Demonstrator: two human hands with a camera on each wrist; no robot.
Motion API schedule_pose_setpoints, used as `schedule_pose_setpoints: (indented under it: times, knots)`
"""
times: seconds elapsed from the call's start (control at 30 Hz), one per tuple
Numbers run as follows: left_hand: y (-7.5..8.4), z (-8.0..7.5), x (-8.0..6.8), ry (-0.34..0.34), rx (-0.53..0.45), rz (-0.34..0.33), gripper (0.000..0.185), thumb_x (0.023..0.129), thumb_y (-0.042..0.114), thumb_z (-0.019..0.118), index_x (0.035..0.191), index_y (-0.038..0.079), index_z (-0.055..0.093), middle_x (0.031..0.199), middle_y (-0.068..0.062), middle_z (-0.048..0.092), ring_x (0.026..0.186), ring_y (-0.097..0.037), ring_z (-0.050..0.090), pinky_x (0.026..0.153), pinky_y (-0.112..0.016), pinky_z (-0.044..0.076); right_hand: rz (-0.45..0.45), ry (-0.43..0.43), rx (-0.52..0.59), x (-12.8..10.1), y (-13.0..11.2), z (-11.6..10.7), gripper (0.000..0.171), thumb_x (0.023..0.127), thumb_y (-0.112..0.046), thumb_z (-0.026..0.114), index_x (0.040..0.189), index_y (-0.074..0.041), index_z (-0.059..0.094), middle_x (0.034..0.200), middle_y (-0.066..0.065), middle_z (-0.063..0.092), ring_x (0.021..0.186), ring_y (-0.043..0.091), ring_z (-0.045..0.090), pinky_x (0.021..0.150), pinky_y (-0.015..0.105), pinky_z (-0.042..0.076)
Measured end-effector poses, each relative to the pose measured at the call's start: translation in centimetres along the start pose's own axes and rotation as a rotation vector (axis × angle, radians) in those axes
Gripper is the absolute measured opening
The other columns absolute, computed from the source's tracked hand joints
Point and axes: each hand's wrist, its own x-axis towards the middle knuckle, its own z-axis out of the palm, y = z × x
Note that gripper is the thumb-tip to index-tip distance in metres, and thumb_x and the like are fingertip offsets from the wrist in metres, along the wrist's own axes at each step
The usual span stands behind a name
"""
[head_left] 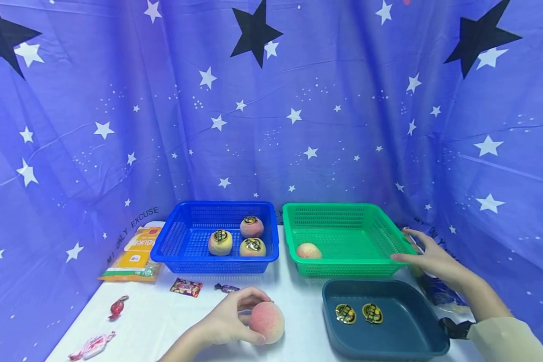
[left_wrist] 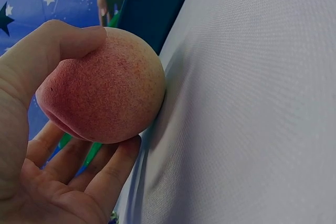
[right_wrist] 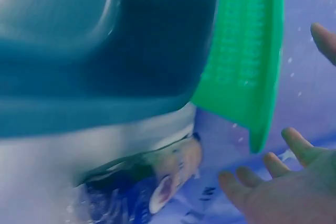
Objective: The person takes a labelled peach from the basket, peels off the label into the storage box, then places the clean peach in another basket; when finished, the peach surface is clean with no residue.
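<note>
My left hand (head_left: 226, 319) is curling its thumb and fingers around a round, pink-red fuzzy peach (head_left: 266, 322), holding it against the white table (head_left: 163, 322). My right hand (head_left: 427, 256) is resting relaxed and empty beside the green plastic mesh basket (head_left: 344, 217).

Left hand (head_left: 228, 319) curled in a grip, right hand (head_left: 427, 256) spread flat.

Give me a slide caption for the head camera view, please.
Left hand grips a peach on the white table; right hand open beside the green basket.
</note>
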Motion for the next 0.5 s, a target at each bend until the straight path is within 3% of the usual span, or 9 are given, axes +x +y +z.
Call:
schedule_pose_setpoints:
  times: [0.27, 0.5]
  knots:
    - [-0.1, 0.0, -0.1, 0.007, 0.003, 0.007, 0.07, 0.076, -0.002, 0.097, 0.139, 0.011, 0.068, 0.137, -0.009, 0.073, 0.128, -0.02, 0.07, 0.106, -0.03, 0.064, 0.013, -0.05, 0.11, 0.3, 2.2, 0.5, 0.106, 0.11, -0.035, 0.069, 0.177, -0.003, -0.007, 0.176, 0.046, -0.003, 0.155, 0.076, 0.011, 0.108, 0.09, 0.04]
    - [-0.2, 0.1, 0.1, 0.03, 0.053, 0.023, 0.07, 0.076, 0.002, 0.098, 0.139, 0.013, 0.069, 0.137, -0.01, 0.072, 0.12, -0.02, 0.073, 0.1, -0.027, 0.065, 0.009, -0.12, 0.18, 0.4, 2.1, 0.7, 0.107, 0.114, -0.031, 0.063, 0.173, -0.003, -0.021, 0.17, 0.054, -0.013, 0.138, 0.062, 0.061, 0.115, 0.069, 0.054]
